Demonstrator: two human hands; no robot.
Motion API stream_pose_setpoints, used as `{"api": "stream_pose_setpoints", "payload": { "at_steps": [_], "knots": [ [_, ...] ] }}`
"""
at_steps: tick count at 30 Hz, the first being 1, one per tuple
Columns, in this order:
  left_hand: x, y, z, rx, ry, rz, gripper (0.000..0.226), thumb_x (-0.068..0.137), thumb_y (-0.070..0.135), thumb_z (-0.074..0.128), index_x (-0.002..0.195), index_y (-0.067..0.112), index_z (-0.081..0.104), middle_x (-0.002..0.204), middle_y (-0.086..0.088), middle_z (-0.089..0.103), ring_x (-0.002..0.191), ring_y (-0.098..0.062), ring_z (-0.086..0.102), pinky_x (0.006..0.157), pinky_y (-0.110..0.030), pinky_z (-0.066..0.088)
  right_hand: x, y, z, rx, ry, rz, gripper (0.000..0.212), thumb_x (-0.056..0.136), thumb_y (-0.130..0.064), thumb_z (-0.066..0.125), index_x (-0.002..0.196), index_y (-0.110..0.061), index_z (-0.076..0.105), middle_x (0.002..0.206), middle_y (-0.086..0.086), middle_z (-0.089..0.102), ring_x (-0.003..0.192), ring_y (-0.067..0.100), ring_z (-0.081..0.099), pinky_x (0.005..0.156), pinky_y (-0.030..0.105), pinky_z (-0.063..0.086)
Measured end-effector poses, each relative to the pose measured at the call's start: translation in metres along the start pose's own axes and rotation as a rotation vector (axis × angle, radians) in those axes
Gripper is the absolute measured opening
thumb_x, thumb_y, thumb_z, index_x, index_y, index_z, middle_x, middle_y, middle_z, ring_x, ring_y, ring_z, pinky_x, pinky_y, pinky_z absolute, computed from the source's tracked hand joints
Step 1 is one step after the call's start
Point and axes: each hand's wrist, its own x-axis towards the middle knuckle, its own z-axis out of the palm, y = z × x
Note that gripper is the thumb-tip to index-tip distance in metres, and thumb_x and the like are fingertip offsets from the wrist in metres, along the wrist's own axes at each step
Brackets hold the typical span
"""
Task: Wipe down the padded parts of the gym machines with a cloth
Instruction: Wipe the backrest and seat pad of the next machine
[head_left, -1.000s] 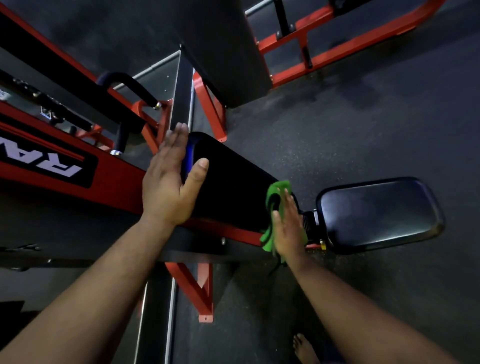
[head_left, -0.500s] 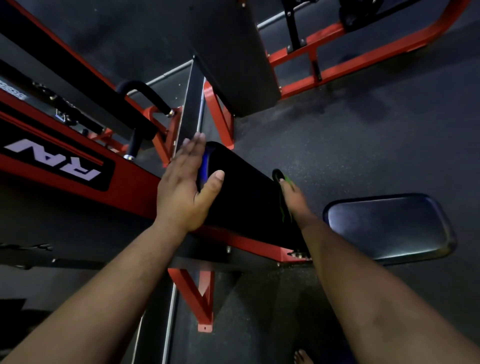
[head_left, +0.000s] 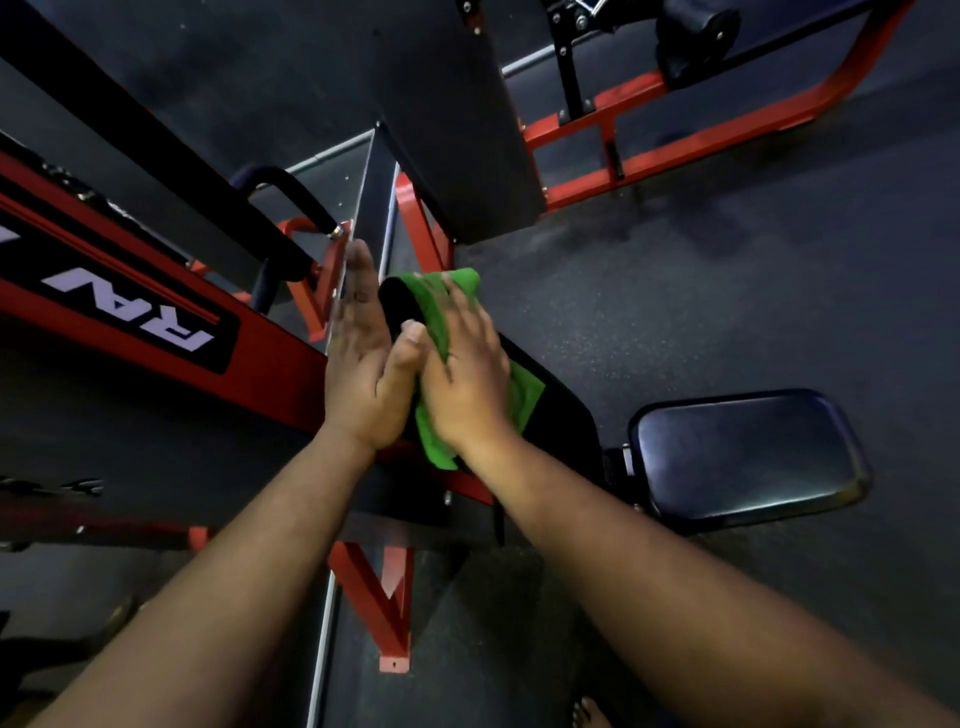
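Note:
A long black back pad (head_left: 563, 410) runs diagonally on the red machine frame (head_left: 270, 358). My right hand (head_left: 465, 374) presses a green cloth (head_left: 441, 306) flat onto the pad's upper part, fingers spread over it. My left hand (head_left: 363, 358) lies flat against the pad's left edge, fingers straight and thumb touching the right hand. A black seat pad (head_left: 743, 457) sits at the right, apart from both hands.
A dark upright panel (head_left: 457, 114) rises just beyond the pad. A black curved handle (head_left: 285, 195) sticks out at the left. Another red frame (head_left: 670, 150) lies on the dark floor at the back right. A bare foot (head_left: 587, 714) shows at the bottom edge.
My right hand has swept the green cloth from the pad's lower right end up to its top, beside the left hand. The left hand has stayed on the pad's left edge.

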Motion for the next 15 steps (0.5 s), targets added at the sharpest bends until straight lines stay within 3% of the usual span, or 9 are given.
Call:
{"api": "stream_pose_setpoints", "payload": {
  "at_steps": [3,5,9,12,15],
  "knots": [
    [0.0,0.001,0.0,0.014,0.001,-0.009,0.081,0.098,0.056,0.03,0.162,0.012,0.006,0.17,-0.013,0.009,0.158,-0.024,0.008,0.127,-0.052,0.01,-0.02,0.009,0.0,-0.047,-0.001,-0.061,0.068,0.096,-0.066,0.026,0.158,-0.038,0.023,0.168,-0.013,0.017,0.154,0.017,0.016,0.119,0.045,0.022],
    [-0.002,0.002,0.003,0.077,-0.054,-0.005,0.08,0.096,0.058,0.032,0.162,0.017,0.013,0.171,-0.006,0.011,0.157,-0.012,0.003,0.129,-0.041,0.004,-0.033,0.026,-0.002,-0.073,0.006,-0.091,0.07,0.096,-0.07,0.021,0.159,-0.038,0.021,0.168,-0.013,0.015,0.155,0.018,0.016,0.118,0.049,0.027],
    [-0.001,0.003,0.004,0.19,-0.095,-0.051,0.079,0.093,0.067,0.034,0.16,0.026,0.026,0.168,0.006,0.022,0.156,-0.009,0.013,0.127,-0.039,0.015,-0.058,0.076,-0.006,-0.113,-0.009,-0.099,0.071,0.097,-0.073,0.015,0.159,-0.039,0.018,0.17,-0.008,0.013,0.156,0.019,0.015,0.119,0.055,0.027],
    [0.001,0.008,0.001,0.223,-0.093,-0.045,0.078,0.091,0.066,0.035,0.158,0.026,0.034,0.165,0.006,0.03,0.154,-0.01,0.02,0.123,-0.033,0.018,-0.068,0.124,-0.01,-0.073,0.009,-0.038,0.061,0.1,-0.068,0.02,0.157,-0.05,0.008,0.169,-0.005,0.015,0.155,0.02,0.018,0.118,0.057,0.029],
    [0.002,0.009,0.0,0.233,-0.096,-0.047,0.077,0.091,0.065,0.036,0.157,0.026,0.035,0.164,0.005,0.033,0.154,-0.011,0.023,0.124,-0.035,0.019,-0.085,0.185,-0.011,-0.068,0.044,0.108,0.065,0.101,-0.068,0.021,0.16,-0.042,0.012,0.169,-0.007,0.016,0.155,0.013,0.017,0.118,0.057,0.029]
  ]
}}
